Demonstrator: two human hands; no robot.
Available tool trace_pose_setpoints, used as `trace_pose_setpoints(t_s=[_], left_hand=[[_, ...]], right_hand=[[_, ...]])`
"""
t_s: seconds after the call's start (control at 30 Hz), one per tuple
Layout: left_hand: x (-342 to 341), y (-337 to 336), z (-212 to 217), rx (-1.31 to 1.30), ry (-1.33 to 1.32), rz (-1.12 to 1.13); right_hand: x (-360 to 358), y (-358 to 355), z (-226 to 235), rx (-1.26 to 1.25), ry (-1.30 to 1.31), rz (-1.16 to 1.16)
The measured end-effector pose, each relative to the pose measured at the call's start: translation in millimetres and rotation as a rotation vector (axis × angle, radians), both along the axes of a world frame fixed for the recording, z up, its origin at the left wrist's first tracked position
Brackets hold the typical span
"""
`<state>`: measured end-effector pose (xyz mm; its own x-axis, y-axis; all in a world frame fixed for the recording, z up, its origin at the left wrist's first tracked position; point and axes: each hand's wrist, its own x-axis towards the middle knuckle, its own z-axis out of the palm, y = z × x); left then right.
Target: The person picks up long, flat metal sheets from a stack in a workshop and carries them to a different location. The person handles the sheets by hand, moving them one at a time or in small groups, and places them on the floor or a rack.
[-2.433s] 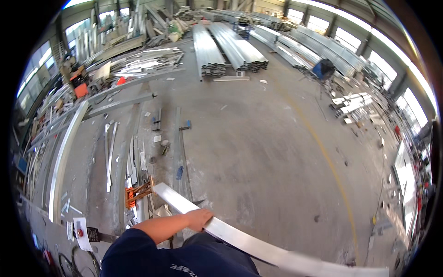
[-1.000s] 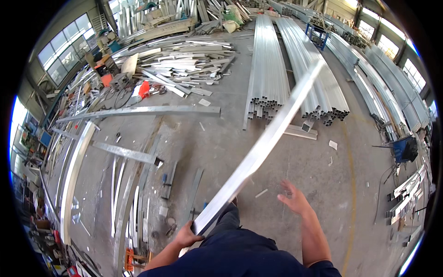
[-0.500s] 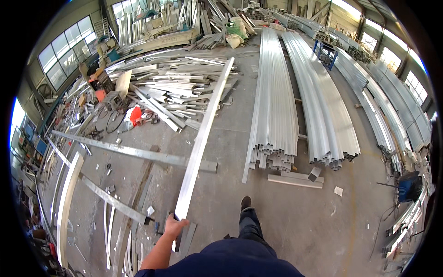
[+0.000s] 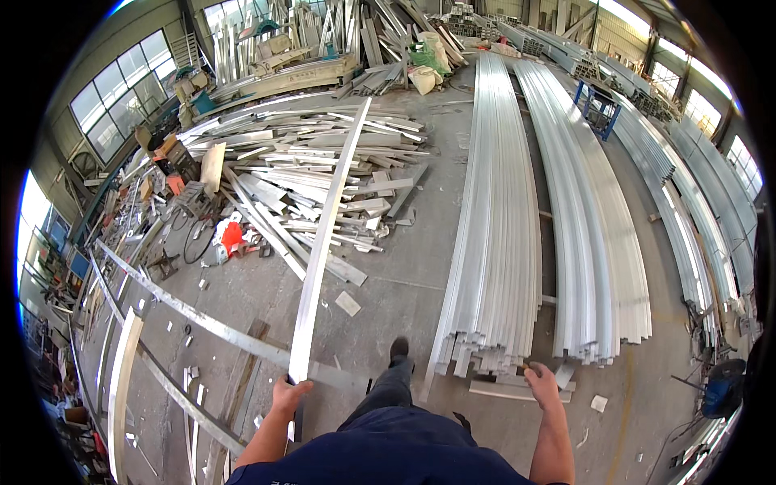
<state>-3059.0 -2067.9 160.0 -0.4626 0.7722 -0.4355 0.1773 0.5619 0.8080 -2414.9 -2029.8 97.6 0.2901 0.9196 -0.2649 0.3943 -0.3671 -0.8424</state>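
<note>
A long silvery metal bar [image 4: 318, 250], rectangular in section, slants up and away from my left side over the floor and the scrap pile. My left hand [image 4: 288, 396] is closed around its near end, which shows a little below the grip. My right hand [image 4: 543, 383] is out to the right at the end of my stretched arm, holding nothing that I can see. Its fingers are loosely bent and a little apart. Just beyond it in the picture are the near ends of stacked metal tubes [image 4: 505, 218]; no contact can be made out.
A pile of metal offcuts [image 4: 267, 174] spreads at the far left. On the left, long beams [image 4: 190, 301] cross near a pale upright-looking bar [image 4: 123, 396]. A second tube stack [image 4: 590, 234] lies right of the first. A blue stand [image 4: 596, 109] is farther back; short pieces [image 4: 508, 390] lie on the floor.
My right hand has come into view at the right. The bar in my left hand has swung slightly left at its far end. The stacks appear nearer as I step forward, the other foot now showing.
</note>
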Motion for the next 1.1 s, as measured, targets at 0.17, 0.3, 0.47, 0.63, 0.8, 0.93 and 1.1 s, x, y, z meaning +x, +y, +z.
trace_pose_setpoints(t_s=[0.17, 0.3, 0.47, 0.63, 0.8, 0.93, 1.1], left_hand=[[-0.4, 195.9, -26.5, -0.053, 0.033, 0.018], [-29.1, 369.0, -76.3, -0.05, -0.049, 0.019], [-10.6, 564.8, -42.8, -0.096, -0.214, -0.062], [-4.7, 732.3, -64.8, -0.111, -0.12, -0.097], [27.4, 902.6, -67.3, -0.082, -0.097, -0.068], [70.0, 1047.9, -67.5, -0.07, -0.178, -0.054], [125.5, 1186.5, -33.3, -0.069, -0.294, -0.055]], right_hand=[[-38.4, 181.1, 54.2, -0.075, 0.079, 0.078], [-40.8, 323.8, 16.1, -0.042, 0.126, 0.074], [-18.3, 402.0, -54.6, -0.446, -0.147, 0.071], [-1.2, 390.4, -109.9, -0.771, 0.432, -0.626], [10.4, 480.8, -137.2, -1.003, 0.534, -0.769], [55.1, 631.2, -168.0, -1.025, 0.503, -0.678], [140.6, 928.8, -157.0, -0.686, 0.118, -0.387]])
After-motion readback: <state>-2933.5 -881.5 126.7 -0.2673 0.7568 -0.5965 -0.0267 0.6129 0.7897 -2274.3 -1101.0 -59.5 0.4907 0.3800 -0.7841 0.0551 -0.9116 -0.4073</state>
